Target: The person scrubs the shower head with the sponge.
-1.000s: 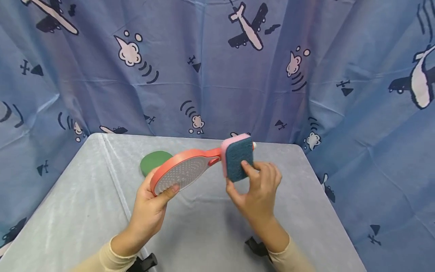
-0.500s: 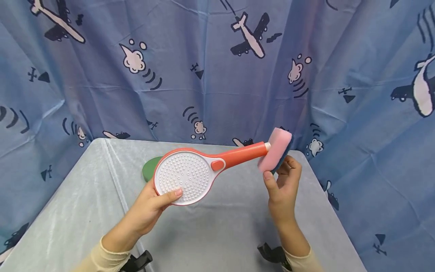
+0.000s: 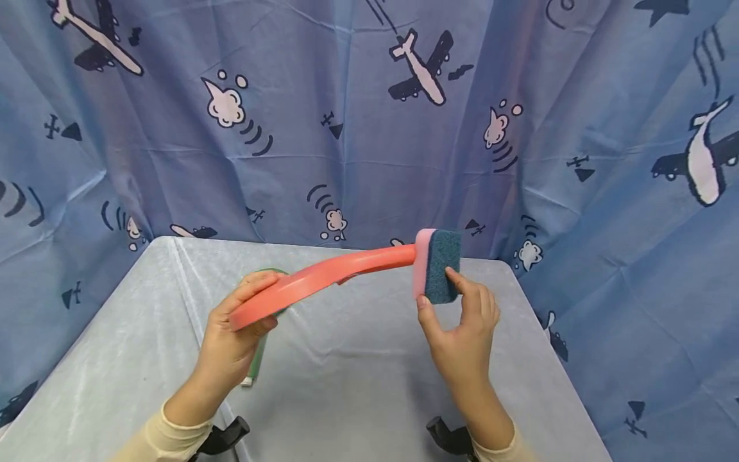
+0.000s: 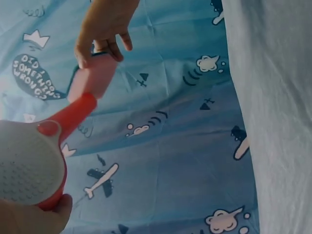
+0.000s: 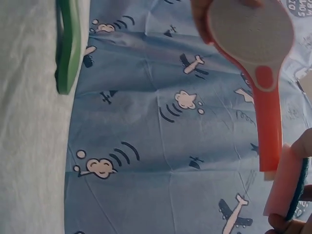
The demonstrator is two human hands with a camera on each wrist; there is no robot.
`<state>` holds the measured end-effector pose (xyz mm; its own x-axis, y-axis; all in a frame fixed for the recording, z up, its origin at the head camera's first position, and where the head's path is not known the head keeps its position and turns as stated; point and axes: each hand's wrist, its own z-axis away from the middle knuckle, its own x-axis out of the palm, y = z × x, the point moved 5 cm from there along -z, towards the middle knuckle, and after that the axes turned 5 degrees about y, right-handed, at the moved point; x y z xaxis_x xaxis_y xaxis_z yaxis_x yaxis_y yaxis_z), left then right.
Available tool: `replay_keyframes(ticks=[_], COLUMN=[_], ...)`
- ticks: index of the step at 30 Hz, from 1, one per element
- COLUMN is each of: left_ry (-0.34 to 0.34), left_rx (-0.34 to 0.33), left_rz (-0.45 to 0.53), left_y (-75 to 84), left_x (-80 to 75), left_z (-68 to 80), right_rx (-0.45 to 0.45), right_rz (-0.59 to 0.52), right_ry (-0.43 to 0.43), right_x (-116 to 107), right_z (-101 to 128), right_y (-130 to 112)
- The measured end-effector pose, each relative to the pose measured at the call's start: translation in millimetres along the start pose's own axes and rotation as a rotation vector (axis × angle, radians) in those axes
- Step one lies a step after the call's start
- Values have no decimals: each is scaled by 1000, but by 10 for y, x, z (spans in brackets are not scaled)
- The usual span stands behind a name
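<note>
Item: red paddle brush (image 3: 323, 277), long-handled, round head with a white studded face. In the head view it is held above the table (image 3: 369, 378), seen nearly edge-on, so the studded face is hidden there; the face shows only in the wrist views, part of it cut off by the lower left corner in the left wrist view

Left hand (image 3: 231, 340): fingers curled over the rim of the brush head, thumb beneath, grasping it. In the left wrist view only the edge of this hand shows at the bottom corner, the rest out of frame

Item: sponge (image 3: 437, 266), pink foam backed with a dark blue scouring layer, sitting at the far end of the brush handle. Whether it touches the handle tip or merely lies against it cannot be told; the join is covered by the pink side

Right hand (image 3: 462, 333): thumb and fingers pinch the sponge from below, scouring face toward the camera. In the right wrist view only fingertips show at the lower right edge, and the sponge is cut off by the frame

Item: green flat piece (image 3: 256, 359), lying on the table behind and under the left hand; mostly hidden in the head view, its shape hard to make out. The right wrist view shows it edge-on as a thin green slab

Surroundings: grey table cover; blue backdrop cloth (image 3: 369, 128) printed with aeroplanes and clouds
</note>
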<state>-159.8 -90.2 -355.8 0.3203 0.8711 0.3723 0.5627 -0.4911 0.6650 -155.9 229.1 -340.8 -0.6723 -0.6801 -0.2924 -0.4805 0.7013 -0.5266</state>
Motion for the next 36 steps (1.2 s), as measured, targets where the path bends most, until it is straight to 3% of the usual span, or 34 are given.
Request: replay_keyframes(ticks=[3,7,9,12,14,16,19,23,26,29,33,36], left_ry=[-35,-55,-59,-70,-81,-95,-96,-60,-39,-11,26,11], left_rx=[107,153,174,204,232,259,292,309,276,195,94,70], left_rz=[-108,-231,-298,-371,-372,-343,-287,-222,-140,12,222,320], left_y=[56,14,-22,-44,-33,-13,10,25,23,-10,-91,-146], left_x=[39,93,115,146,158,159,128,50,-6,-56,-100,-110], left_z=[5,55,94,127,129,115,91,57,43,23,-18,-42], right_rx=[-58,-151,-151,-68,-38,-49,-76,42,167,276,419,523], right_rz=[24,-51,-149,-409,-535,-572,-377,-87,-34,-111,-379,-576], right_ry=[-8,-103,-200,-346,-380,-376,-314,-249,-228,-238,-263,-270], right_x=[86,228,281,301,273,242,233,264,248,218,184,161], right_z=[60,191,269,352,369,365,326,214,152,120,88,74], right_y=[-45,-151,-215,-311,-371,-415,-378,-132,32,95,110,130])
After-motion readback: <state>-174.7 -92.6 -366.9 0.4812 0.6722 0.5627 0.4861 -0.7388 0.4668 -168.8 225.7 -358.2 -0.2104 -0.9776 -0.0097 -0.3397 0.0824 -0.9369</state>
